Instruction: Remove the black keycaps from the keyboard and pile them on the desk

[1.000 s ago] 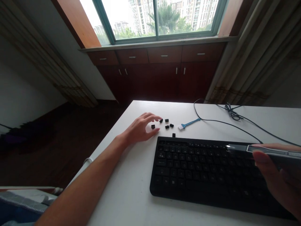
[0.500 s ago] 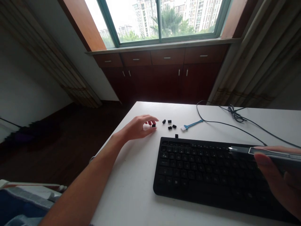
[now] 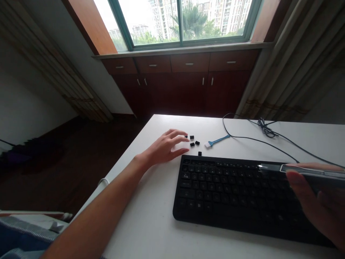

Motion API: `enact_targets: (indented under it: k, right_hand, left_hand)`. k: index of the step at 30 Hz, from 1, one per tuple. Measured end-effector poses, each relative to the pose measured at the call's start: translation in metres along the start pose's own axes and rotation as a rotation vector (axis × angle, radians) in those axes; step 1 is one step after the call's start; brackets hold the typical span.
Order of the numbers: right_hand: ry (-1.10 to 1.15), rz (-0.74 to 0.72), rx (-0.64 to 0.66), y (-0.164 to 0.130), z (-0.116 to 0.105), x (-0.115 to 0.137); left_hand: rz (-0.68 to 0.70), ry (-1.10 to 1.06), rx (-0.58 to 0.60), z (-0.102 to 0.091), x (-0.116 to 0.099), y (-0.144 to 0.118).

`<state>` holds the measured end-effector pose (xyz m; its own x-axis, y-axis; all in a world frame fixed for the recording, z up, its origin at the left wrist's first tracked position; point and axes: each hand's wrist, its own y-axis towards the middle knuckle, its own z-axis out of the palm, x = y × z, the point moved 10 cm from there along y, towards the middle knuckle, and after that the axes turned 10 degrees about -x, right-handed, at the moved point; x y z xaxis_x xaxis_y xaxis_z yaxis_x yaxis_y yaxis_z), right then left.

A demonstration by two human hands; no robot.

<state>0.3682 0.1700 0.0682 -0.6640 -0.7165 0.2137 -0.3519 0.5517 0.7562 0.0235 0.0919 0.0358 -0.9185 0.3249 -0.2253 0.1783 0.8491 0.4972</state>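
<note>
My left hand (image 3: pixel 168 145) rests low over the white table, fingers and thumb spread. Its fingertips are beside several small black keycaps; the nearest keycap (image 3: pixel 186 136) is partly covered by a finger. Close by lie another keycap (image 3: pixel 192 137) and a keycap (image 3: pixel 199 154) at the keyboard's back edge. Any keycap beneath the palm is hidden. At the right, my right hand (image 3: pixel 309 194) is closed around a slim, flat tool (image 3: pixel 272 168) with a shiny, see-through tip, held above the black keyboard (image 3: pixel 231 190). Its exact kind is unclear.
A blue brush (image 3: pixel 218 141) with white bristles lies behind the keyboard. The black cable (image 3: pixel 266 131) loops across the back right of the white table (image 3: pixel 145 223). Past the table's far edge stands a dark red cabinet (image 3: pixel 172 93) beneath a window.
My left hand has moved right toward the keycaps and its fingers have spread. The keycap between its thumb and fingers is no longer visible there. My right hand keeps its tool; the view shifts slightly.
</note>
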Motion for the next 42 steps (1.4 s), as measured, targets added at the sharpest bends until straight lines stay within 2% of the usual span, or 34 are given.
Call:
enact_targets:
  k: [2,5,8,12,15,19,22,24,28,30,34,42]
  right_hand:
    - [0.020,0.017,0.014,0.003,0.001,0.003]
    - [0.081,0.085,-0.071,0.007,-0.005,0.007]
    - [0.257,0.306,-0.140,0.010,-0.008,-0.002]
    - [0.429,0.631,-0.242,0.009,-0.009,-0.027]
    - [0.521,0.731,-0.289,0.014,-0.009,-0.044]
    - [0.701,0.732,-0.327,0.030,-0.011,-0.057]
    - [0.684,0.687,-0.315,0.044,-0.010,-0.059]
    - [0.631,0.652,-0.248,0.053,-0.002,-0.059]
    - [0.595,0.660,-0.111,0.056,0.020,-0.059]
    - [0.583,0.670,-0.083,0.052,0.024,-0.058]
    - [0.522,0.679,-0.123,0.044,0.015,-0.059]
    - [0.430,0.685,-0.159,0.042,0.004,-0.059]
  left_hand:
    - [0.033,0.002,0.004,0.003,-0.007,0.001]
    - [0.041,0.014,-0.010,0.004,-0.010,0.001]
    - [0.030,0.019,-0.055,0.002,-0.011,0.003]
    - [-0.029,-0.051,-0.185,-0.010,-0.013,0.006]
    - [-0.051,-0.115,-0.165,-0.008,-0.020,0.007]
    - [0.024,-0.075,-0.088,0.000,-0.034,0.006]
    - [0.109,-0.004,-0.059,0.004,-0.040,0.004]
    - [0.125,0.032,-0.061,0.004,-0.039,0.003]
    - [0.073,0.074,-0.070,0.003,-0.030,0.001]
    - [0.052,0.109,-0.057,0.005,-0.028,0.000]
    - [0.027,0.158,-0.065,0.007,-0.027,-0.002]
    - [-0.107,0.185,-0.139,0.009,-0.018,-0.002]
